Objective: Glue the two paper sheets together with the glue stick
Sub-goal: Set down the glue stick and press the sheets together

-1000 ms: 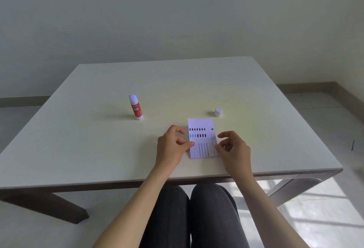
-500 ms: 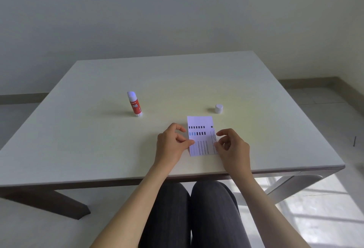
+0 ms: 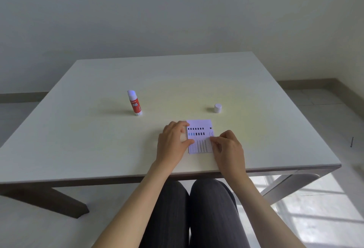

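A small white paper sheet (image 3: 199,136) printed with black and blue marks lies flat near the front edge of the white table (image 3: 98,141). A second sheet under it cannot be told apart. My left hand (image 3: 173,142) rests at the sheet's left edge, thumb and forefinger touching the paper. My right hand (image 3: 228,149) presses fingertips on its right edge. The red and white glue stick (image 3: 134,103) stands upright and uncapped to the far left. Its white cap (image 3: 217,108) sits beyond the sheet, to the right.
The table's front edge runs just behind my wrists, with my knees in dark trousers below it. A plain wall stands behind the table, and tiled floor lies to the right.
Both hands stay on the sheet; my left forefinger has stretched up along its left edge. The camera has tilted up a little.
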### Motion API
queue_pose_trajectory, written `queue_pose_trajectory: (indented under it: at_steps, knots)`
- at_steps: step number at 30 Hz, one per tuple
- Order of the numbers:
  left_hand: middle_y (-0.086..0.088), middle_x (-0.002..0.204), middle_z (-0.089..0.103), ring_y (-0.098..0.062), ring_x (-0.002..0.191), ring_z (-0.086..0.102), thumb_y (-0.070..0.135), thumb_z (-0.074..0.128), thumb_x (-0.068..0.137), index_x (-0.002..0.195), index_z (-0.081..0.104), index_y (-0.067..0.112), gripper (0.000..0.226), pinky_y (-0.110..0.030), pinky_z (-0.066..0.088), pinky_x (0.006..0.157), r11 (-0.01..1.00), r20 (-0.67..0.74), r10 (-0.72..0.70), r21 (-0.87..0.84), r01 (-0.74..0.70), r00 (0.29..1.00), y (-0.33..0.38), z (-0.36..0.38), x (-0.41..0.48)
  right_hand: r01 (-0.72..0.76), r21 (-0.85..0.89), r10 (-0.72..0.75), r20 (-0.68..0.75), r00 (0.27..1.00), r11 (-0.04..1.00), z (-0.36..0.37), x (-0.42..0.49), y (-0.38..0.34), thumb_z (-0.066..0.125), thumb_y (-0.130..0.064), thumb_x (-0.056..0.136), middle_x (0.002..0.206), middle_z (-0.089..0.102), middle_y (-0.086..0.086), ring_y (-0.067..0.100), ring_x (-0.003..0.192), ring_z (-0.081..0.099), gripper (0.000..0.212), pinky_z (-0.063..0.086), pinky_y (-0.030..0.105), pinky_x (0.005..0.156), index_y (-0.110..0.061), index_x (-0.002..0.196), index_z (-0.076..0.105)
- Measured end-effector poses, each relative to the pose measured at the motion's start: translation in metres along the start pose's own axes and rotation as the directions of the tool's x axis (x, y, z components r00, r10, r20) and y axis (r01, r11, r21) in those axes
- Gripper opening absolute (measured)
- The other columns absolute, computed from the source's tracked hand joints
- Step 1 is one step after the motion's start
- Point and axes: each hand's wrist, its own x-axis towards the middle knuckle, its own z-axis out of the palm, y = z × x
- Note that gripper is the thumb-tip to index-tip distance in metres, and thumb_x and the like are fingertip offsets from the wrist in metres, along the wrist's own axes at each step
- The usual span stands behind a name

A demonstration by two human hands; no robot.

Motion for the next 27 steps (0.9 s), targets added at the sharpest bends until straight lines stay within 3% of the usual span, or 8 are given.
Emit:
queue_pose_trajectory:
  at_steps: [2, 4, 8, 14, 20, 23, 25, 27]
  knots:
    - [0.008, 0.135, 0.052, -0.016, 0.126, 0.044, 0.037, 0.064, 0.084, 0.132, 0.052, 0.028, 0.050, -0.030, 0.033, 0.094, 0.981, 0.112, 0.090, 0.159, -0.108, 0.990, -0.004, -0.003, 0.005, 0.057, -0.077, -0.058, -0.015, 0.998, 0.995, 0.000, -0.001, -0.001, 0.060, -0.004, 0.086, 0.096, 0.064, 0.008, 0.032, 0.080, 0.053, 0.016, 0.044, 0.033, 0.059, -0.006, 0.087, 0.075]
    - [0.015, 0.148, 0.040, -0.013, 0.140, 0.031, 0.046, 0.055, 0.088, 0.135, 0.048, 0.033, 0.049, -0.035, 0.026, 0.104, 0.957, 0.201, 0.097, 0.251, -0.147, 0.975, -0.009, -0.008, 0.010, 0.095, -0.131, -0.100, -0.032, 0.994, 0.987, 0.000, 0.000, -0.002, 0.063, -0.005, 0.084, 0.104, 0.073, 0.003, 0.034, 0.083, 0.054, 0.014, 0.044, 0.037, 0.064, -0.010, 0.085, 0.076]
    - [0.019, 0.149, 0.038, -0.013, 0.144, 0.023, 0.052, 0.052, 0.087, 0.135, 0.048, 0.035, 0.051, -0.037, 0.021, 0.106, 0.946, 0.227, 0.056, 0.298, -0.124, 0.972, -0.023, -0.019, 0.014, 0.152, -0.226, -0.158, -0.010, 0.987, 0.962, 0.001, 0.005, -0.012, 0.067, -0.012, 0.082, 0.101, 0.076, -0.006, 0.034, 0.088, 0.058, 0.011, 0.038, 0.035, 0.069, -0.018, 0.082, 0.077]
    - [0.022, 0.149, 0.036, -0.014, 0.146, 0.017, 0.057, 0.056, 0.082, 0.136, 0.046, 0.036, 0.059, -0.039, 0.016, 0.112, 0.939, 0.285, 0.075, 0.302, -0.163, 0.956, -0.043, -0.039, 0.019, 0.243, -0.318, -0.262, -0.019, 0.965, 0.917, 0.013, 0.000, -0.027, 0.080, -0.007, 0.067, 0.089, 0.076, -0.011, 0.029, 0.067, 0.060, 0.014, 0.042, 0.030, 0.059, -0.018, 0.073, 0.074]
    - [0.025, 0.154, 0.021, -0.014, 0.148, 0.003, 0.063, 0.059, 0.075, 0.145, 0.031, 0.035, 0.080, -0.052, -0.006, 0.115, 0.955, 0.397, 0.050, 0.250, -0.160, 0.917, -0.053, -0.049, 0.017, 0.266, -0.356, -0.287, -0.005, 0.958, 0.896, 0.016, -0.003, -0.029, 0.077, -0.010, 0.070, 0.090, 0.075, -0.013, 0.027, 0.065, 0.058, 0.014, 0.041, 0.029, 0.060, -0.018, 0.080, 0.074]
    - [0.028, 0.154, 0.016, -0.013, 0.148, -0.001, 0.066, 0.057, 0.075, 0.146, 0.025, 0.038, 0.082, -0.058, -0.007, 0.114, 0.960, 0.406, 0.036, 0.239, -0.144, 0.913, -0.055, -0.048, 0.016, 0.279, -0.368, -0.258, 0.104, 0.960, 0.887, 0.011, 0.001, -0.025, 0.063, -0.025, 0.084, 0.116, 0.069, -0.012, 0.033, 0.097, 0.062, 0.025, 0.042, 0.037, 0.073, -0.023, 0.108, 0.067]
    - [0.029, 0.154, 0.016, -0.012, 0.148, -0.001, 0.069, 0.055, 0.074, 0.146, 0.024, 0.040, 0.084, -0.059, -0.007, 0.113, 0.957, 0.401, 0.032, 0.251, -0.144, 0.915, -0.056, -0.047, 0.016, 0.384, -0.332, -0.264, 0.353, 0.898, 0.862, 0.011, 0.007, -0.023, 0.039, -0.041, 0.095, 0.148, 0.041, -0.015, 0.030, 0.138, 0.033, 0.044, 0.032, 0.048, 0.098, -0.028, 0.137, 0.045]
    - [0.030, 0.153, 0.017, -0.011, 0.148, -0.002, 0.073, 0.053, 0.071, 0.145, 0.023, 0.042, 0.086, -0.060, -0.009, 0.112, 0.954, 0.398, 0.033, 0.262, -0.148, 0.917, -0.056, -0.046, 0.017, 0.488, -0.224, -0.302, 0.554, 0.776, 0.844, 0.016, 0.014, -0.022, 0.017, -0.052, 0.096, 0.156, 0.016, -0.020, 0.022, 0.148, -0.005, 0.054, 0.006, 0.053, 0.113, -0.034, 0.146, 0.022]
